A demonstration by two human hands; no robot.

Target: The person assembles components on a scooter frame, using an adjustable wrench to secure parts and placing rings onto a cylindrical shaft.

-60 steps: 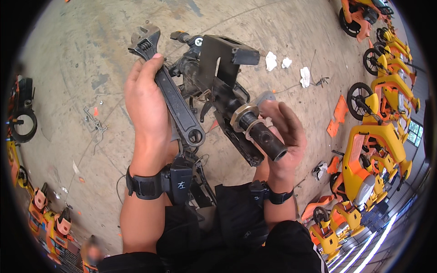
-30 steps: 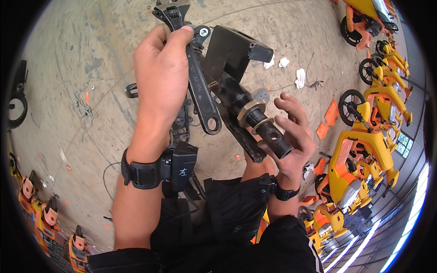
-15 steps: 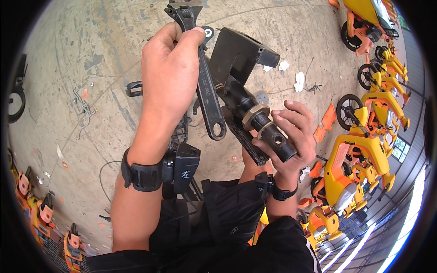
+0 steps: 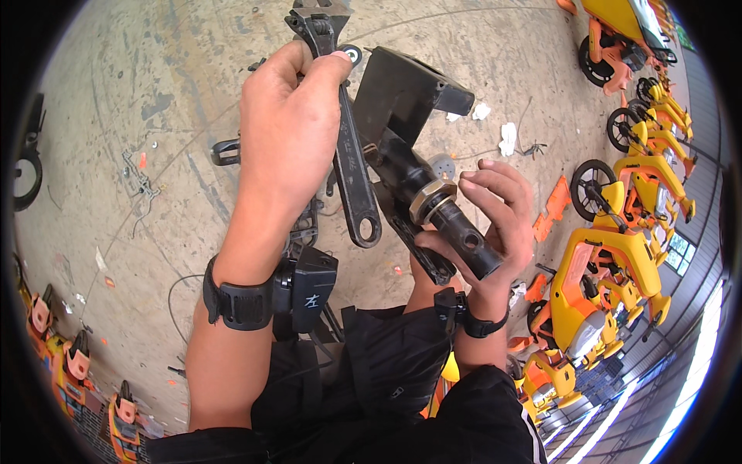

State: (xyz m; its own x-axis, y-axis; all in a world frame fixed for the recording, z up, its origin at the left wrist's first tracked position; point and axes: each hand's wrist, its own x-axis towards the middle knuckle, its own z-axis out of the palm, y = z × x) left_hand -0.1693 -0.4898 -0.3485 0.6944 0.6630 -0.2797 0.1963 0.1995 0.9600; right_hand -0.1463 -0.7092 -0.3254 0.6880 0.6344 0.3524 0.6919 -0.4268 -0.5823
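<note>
Left hand (image 4: 290, 127) holds a dark-metal adjustable wrench (image 4: 357, 174), fingers closed around the handle near its head, above the grey concrete floor (image 4: 197, 85). Right hand (image 4: 504, 224) has fingers curved and spread wide beside the drilled end of a black metal tube (image 4: 403, 168) bearing a brass-coloured hex nut (image 4: 431, 201); palm contact cannot be told.
</note>
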